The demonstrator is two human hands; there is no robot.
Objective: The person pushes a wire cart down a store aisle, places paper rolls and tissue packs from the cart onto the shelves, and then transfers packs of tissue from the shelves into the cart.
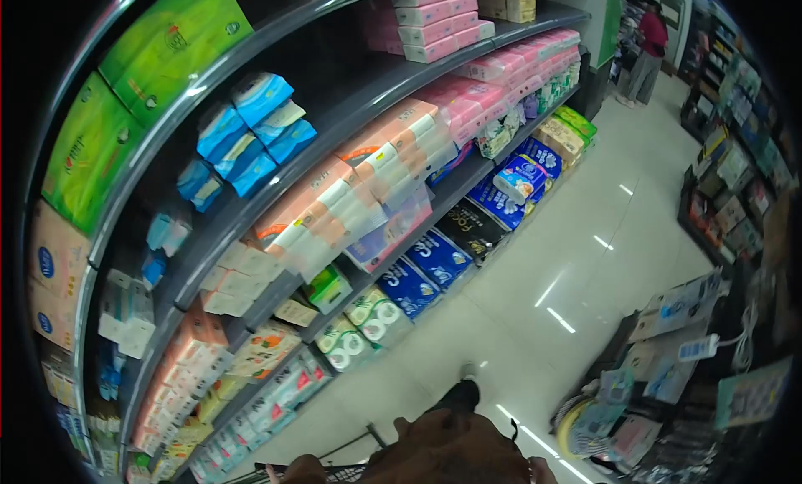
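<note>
At the bottom edge, part of my left hand point(305, 470) shows beside a dark wire basket or cart point(347, 457). Most of its fingers are cut off, so I cannot tell whether it grips the wire frame. Only a small piece of my right hand point(541, 471) appears at the bottom, to the right of my brown clothing point(443, 451); its fingers are hidden. A dark shoe point(468, 372) stands on the floor ahead of me. Nearest the wire frame are wrapped packs point(259, 409) on the lowest shelf.
Curved shelving point(455, 179) on the left carries tissue packs, including orange packs point(309, 204), pink packs point(439, 25) and blue packs point(426, 275). A shiny tiled aisle point(585, 233) runs forward. Racks of packaged goods point(668, 309) line the right. A person point(650, 50) stands at the far end.
</note>
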